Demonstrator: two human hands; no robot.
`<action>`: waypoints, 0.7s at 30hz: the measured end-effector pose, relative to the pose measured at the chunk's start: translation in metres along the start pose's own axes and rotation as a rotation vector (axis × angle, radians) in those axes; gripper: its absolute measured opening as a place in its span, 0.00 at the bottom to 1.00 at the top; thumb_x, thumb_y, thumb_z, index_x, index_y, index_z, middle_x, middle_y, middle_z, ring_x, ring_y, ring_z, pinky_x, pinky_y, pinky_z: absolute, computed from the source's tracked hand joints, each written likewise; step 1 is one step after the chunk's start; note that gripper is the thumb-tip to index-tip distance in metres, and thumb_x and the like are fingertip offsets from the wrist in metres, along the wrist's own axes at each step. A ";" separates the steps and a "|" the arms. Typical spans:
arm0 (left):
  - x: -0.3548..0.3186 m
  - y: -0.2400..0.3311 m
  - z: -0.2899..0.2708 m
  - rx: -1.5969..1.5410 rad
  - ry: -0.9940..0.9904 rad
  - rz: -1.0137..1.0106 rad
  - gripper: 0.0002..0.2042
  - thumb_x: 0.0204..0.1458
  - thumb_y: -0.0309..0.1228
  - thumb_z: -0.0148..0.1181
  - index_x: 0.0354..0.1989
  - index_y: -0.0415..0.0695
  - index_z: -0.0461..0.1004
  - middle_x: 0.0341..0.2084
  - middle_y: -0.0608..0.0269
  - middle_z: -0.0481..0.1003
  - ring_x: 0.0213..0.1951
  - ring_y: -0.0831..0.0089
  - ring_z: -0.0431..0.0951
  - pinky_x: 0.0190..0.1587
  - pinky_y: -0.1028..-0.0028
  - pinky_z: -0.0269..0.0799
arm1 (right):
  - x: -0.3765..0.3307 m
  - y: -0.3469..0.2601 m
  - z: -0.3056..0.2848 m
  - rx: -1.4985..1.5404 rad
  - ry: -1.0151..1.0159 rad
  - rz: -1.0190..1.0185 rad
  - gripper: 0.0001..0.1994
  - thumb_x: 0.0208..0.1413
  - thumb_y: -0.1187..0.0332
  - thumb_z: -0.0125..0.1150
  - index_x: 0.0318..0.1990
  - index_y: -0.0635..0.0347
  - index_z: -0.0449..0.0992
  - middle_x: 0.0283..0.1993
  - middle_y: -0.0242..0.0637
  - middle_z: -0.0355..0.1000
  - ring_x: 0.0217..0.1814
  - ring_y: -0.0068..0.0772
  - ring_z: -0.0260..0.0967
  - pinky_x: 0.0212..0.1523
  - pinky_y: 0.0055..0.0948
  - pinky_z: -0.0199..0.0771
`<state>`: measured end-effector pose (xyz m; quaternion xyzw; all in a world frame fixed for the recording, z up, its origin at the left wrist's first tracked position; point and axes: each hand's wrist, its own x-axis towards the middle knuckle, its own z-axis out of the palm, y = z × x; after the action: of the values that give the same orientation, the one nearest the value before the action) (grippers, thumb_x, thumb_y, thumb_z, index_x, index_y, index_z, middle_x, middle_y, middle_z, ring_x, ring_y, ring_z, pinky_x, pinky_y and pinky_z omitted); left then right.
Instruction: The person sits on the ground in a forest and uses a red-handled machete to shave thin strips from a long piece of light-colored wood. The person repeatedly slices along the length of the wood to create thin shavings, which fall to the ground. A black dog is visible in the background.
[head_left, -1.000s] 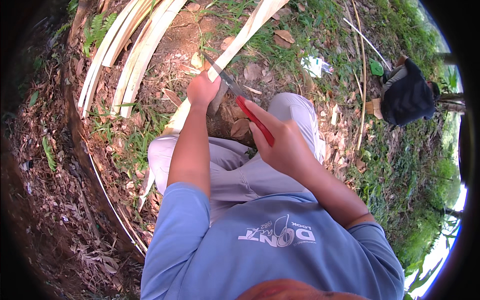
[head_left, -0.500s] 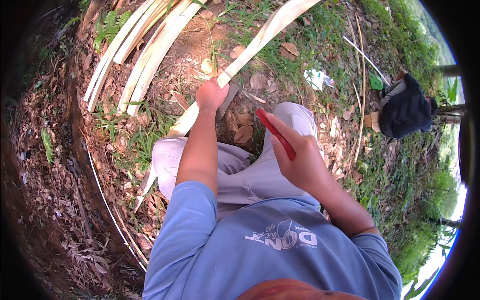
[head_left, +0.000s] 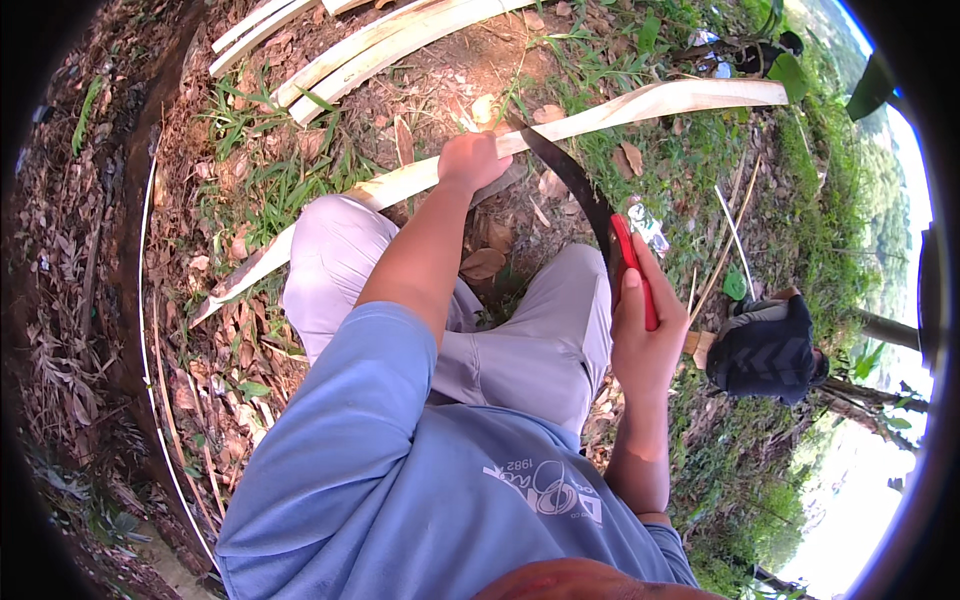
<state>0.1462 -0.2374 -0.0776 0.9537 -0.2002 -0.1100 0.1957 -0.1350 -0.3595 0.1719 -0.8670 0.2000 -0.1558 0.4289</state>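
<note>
A long pale wooden strip [head_left: 640, 103] runs slantwise over the ground beyond my knees, its left part passing beside my left knee. My left hand [head_left: 474, 162] is closed around its middle. In my right hand [head_left: 648, 325], at the right of my lap, is a red-handled blade [head_left: 572, 178], long, dark and curved; whether it is a knife or a saw I cannot tell. Its tip end crosses the strip in the picture, just right of my left hand. Contact between blade and wood cannot be made out.
Several more pale strips [head_left: 400, 45] lie at the far left. Another person [head_left: 765, 345] in dark clothing crouches at the right, near thin poles [head_left: 735, 225]. A white packet [head_left: 648, 225] rests on the grass beyond the blade. Dry leaves [head_left: 483, 264] cover the ground between my knees.
The view has turned. The strip now lies at a flatter slant with its far right end in sight. My right hand has moved right with the blade, which now shows at full length.
</note>
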 end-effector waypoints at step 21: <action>-0.006 0.002 0.000 -0.051 -0.038 0.041 0.26 0.59 0.53 0.65 0.53 0.43 0.83 0.46 0.47 0.86 0.50 0.50 0.87 0.55 0.52 0.82 | -0.011 0.066 0.044 -0.061 -0.081 -0.217 0.23 0.69 0.77 0.59 0.71 0.67 0.74 0.44 0.51 0.85 0.37 0.32 0.83 0.42 0.27 0.80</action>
<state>0.1399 -0.2361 -0.0762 0.9418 -0.2205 -0.1293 0.2181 -0.1393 -0.3604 0.0920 -0.9018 0.0920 -0.1602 0.3908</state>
